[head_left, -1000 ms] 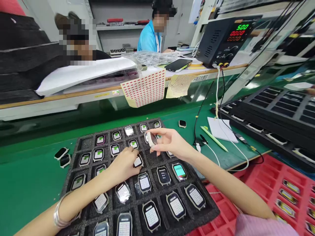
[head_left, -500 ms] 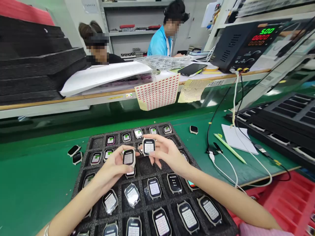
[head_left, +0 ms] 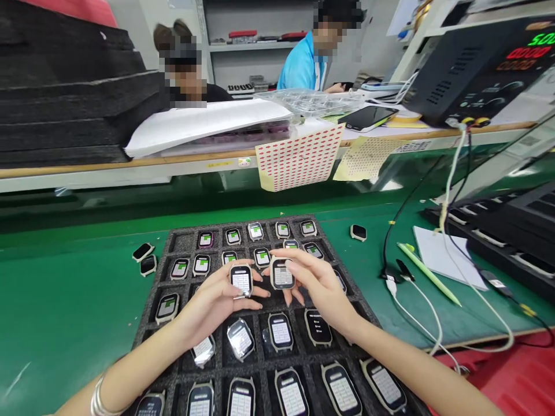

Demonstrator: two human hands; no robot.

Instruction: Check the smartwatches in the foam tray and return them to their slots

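Observation:
My left hand is closed on a small smartwatch body with a lit white screen, held upright above the black foam tray. Beside it my right hand pinches a second watch body, its screen also lit and facing me. The two watches are side by side, a few centimetres apart. Below them the tray's pockets hold several more watch bodies, some with white screens, some with green and white ones.
Two loose watch bodies lie left of the tray and another one to its right. A green pen, white paper and cables sit to the right. Two people work behind the far bench.
Both hands have lifted a watch body off the tray and now hold them side by side. The right hand's watch has turned screen towards me. The camera has shifted left.

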